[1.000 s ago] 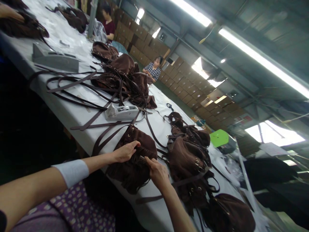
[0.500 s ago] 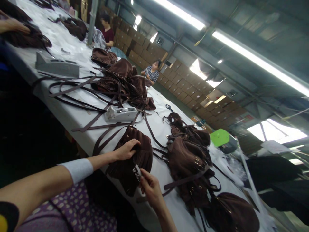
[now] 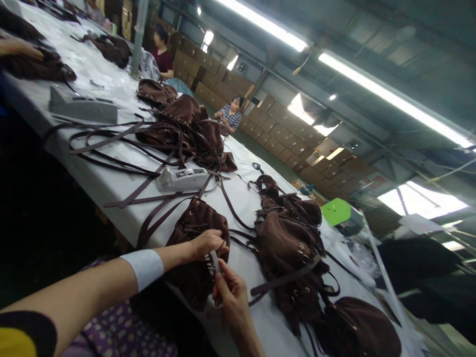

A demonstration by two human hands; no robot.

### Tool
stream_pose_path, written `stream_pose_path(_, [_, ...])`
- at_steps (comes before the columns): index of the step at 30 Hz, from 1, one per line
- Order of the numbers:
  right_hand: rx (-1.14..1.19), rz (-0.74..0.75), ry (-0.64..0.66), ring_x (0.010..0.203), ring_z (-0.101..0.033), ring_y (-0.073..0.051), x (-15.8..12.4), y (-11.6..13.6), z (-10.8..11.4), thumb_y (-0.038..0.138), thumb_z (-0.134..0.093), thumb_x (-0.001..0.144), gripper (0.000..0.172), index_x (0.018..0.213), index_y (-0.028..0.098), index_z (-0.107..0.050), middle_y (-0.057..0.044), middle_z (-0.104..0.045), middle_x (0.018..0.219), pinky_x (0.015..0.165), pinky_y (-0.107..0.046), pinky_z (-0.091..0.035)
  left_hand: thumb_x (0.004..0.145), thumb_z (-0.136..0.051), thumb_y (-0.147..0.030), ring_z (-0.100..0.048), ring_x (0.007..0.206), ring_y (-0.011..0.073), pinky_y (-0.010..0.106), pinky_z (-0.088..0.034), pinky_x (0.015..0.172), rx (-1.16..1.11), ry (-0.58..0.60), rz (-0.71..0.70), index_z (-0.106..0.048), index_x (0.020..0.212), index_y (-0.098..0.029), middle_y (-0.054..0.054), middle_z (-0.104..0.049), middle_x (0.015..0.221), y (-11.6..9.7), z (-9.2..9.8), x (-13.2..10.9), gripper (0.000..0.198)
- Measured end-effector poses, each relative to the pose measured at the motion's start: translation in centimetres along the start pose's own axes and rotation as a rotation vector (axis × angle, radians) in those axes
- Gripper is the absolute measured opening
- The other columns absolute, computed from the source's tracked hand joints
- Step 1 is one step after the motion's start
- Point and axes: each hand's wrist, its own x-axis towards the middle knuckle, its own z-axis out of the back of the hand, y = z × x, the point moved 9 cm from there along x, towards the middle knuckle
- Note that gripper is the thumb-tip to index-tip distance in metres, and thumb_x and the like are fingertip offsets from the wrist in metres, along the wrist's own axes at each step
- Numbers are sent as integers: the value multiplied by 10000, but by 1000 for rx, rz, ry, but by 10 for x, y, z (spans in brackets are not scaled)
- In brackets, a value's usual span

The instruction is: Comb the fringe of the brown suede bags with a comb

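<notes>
A dark brown fabric drawstring bag (image 3: 201,215) with gold eyelets lies at the table's near edge. My left hand (image 3: 208,244) is on its front, fingers curled in and closed on the fabric. Just below and to the right, my right hand (image 3: 231,287) pinches a small brush-like piece (image 3: 214,263) between thumb and fingers. This piece has a pale back and a row of white tufts facing the bag. It is at the bag's surface; whether the tufts touch the cloth I cannot tell.
A grey tape dispenser (image 3: 182,178) stands behind the bag, and a larger one (image 3: 84,108) farther left. Brown bags with long straps lie in a heap (image 3: 186,114) beyond and in another pile (image 3: 290,238) at right. Co-workers are around the table (image 3: 241,198).
My left hand has moved down and right across the bag, its fingers curling tighter. The right hand stays close by, with the brush-like piece turned slightly more upright.
</notes>
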Motion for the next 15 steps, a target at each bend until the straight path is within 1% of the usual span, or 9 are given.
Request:
stream_pose_path(3, [36, -53, -18, 400, -359, -67, -6, -6, -1, 607, -610, 778, 676, 1249, 123, -573, 67, -467, 476, 385, -183, -307, 965, -249, -337, -393, 548, 168, 330, -369, 601, 9, 16, -4, -491, 590, -203, 27, -499, 541, 2, -10, -2, 467])
stream_pose_path(5, [59, -85, -23, 393, -343, -67, -9, -8, -1, 616, -618, 767, 719, 1283, 121, -542, 75, -448, 467, 378, -181, -296, 961, -253, -344, -408, 553, 174, 332, -377, 598, 9, 33, 7, -503, 594, -203, 34, -494, 537, 3, -13, -4, 466])
stream_pose_path(7, [56, -95, -35, 388, -335, -69, -12, -8, -2, 622, -612, 767, 724, 1294, 131, -532, 76, -441, 467, 371, -182, -290, 954, -269, -338, -431, 566, 179, 329, -389, 606, -1, 55, 21, -518, 603, -204, 38, -497, 541, 6, -13, -5, 450])
stream_pose_path(9, [20, -87, 7, 385, -341, -74, -20, -7, -10, 630, -587, 780, 677, 1255, 147, -570, 66, -447, 473, 366, -187, -293, 943, -295, -335, -455, 578, 182, 326, -402, 617, -14, 74, 51, -538, 621, -203, 44, -513, 557, 13, -12, -2, 424])
stream_pose_path(12, [-81, -5, 170, 403, -390, -95, -39, -3, -31, 625, -549, 807, 582, 1169, 178, -638, 41, -486, 500, 388, -208, -337, 935, -312, -348, -492, 621, 195, 332, -421, 632, -23, 70, 151, -595, 726, -180, 76, -569, 644, 34, -4, 7, 390])
stream_pose_path(13, [-130, 26, 196, 417, -413, -104, -46, -4, -33, 611, -541, 820, 546, 1147, 187, -653, 31, -507, 519, 406, -217, -356, 937, -307, -361, -501, 641, 200, 336, -427, 646, -26, 67, 181, -604, 748, -172, 87, -578, 668, 41, -1, 10, 400])
stream_pose_path(14, [-182, 49, 178, 436, -436, -114, -51, -4, -28, 594, -529, 835, 516, 1131, 192, -660, 22, -525, 537, 426, -224, -374, 940, -302, -376, -505, 662, 203, 340, -432, 668, -32, 66, 199, -605, 751, -169, 91, -581, 681, 44, 2, 12, 413])
stream_pose_path(15, [-235, 60, 114, 458, -461, -124, -54, -5, -17, 578, -516, 849, 499, 1127, 190, -660, 13, -542, 555, 446, -230, -391, 942, -302, -392, -507, 680, 203, 344, -436, 698, -40, 70, 203, -601, 736, -171, 89, -578, 682, 44, 5, 14, 425])
